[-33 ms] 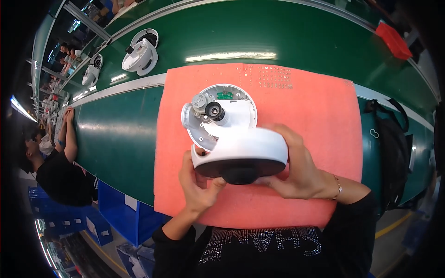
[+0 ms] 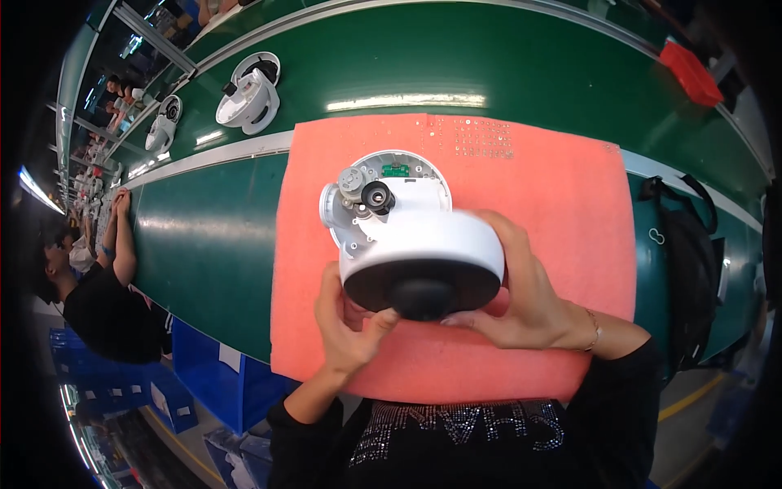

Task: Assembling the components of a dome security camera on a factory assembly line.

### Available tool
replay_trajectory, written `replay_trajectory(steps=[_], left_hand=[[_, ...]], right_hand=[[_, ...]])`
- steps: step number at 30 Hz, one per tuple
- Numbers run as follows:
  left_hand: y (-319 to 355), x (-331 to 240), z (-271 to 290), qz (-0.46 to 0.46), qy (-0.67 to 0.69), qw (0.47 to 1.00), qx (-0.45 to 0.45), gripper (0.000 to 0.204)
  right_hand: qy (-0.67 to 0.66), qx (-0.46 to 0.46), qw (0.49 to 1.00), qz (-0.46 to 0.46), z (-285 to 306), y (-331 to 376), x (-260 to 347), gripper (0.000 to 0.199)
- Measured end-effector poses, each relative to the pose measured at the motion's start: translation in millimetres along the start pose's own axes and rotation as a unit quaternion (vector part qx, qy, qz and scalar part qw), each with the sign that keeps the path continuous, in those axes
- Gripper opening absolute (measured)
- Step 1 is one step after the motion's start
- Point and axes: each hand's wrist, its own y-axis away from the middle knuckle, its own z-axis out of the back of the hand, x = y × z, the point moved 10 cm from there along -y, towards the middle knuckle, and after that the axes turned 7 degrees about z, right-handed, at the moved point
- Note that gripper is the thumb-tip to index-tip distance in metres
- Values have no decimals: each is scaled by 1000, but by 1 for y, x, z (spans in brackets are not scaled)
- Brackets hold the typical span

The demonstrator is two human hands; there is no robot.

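Between my two hands is a white rounded housing (image 2: 432, 236) with a black face (image 2: 366, 284) and a black dome (image 2: 422, 298) tilted toward me. My left hand (image 2: 346, 330) grips its left side, thumb at the lower edge of the face. On the other side my right hand (image 2: 525, 297) wraps round the housing, thumb below the dome. Just behind it, on the pink mat (image 2: 562, 204), an open white shell (image 2: 441, 175) shows a silver motor (image 2: 352, 181), a green circuit board (image 2: 396, 169) and a black cylinder (image 2: 377, 197). Whether shell and housing are joined is hidden.
Small metal parts (image 2: 485, 138) lie in rows on the mat's far part. Similar white units (image 2: 248, 102) stand on the green belt (image 2: 562, 65) beyond. A red bin (image 2: 691, 72) is far right, a black bag (image 2: 688, 261) at right. Blue bins (image 2: 208, 375) and a person (image 2: 106, 310) are left.
The housing has tipped back in my hands, so more of its black face and dome shows and it covers more of the open shell. Both hands keep their grip.
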Motion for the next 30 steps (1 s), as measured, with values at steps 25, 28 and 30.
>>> replay_trajectory(steps=[25,28,30], left_hand=[[-4,28,9,191,70,969,143,77],[17,14,-6,165,42,960,221,69],[29,16,-3,159,85,957,226,65]], right_hand=[[-58,172,975,-125,-11,9,39,70],[-126,185,963,-148,-27,27,39,74],[-129,122,969,-172,-27,40,36,72]])
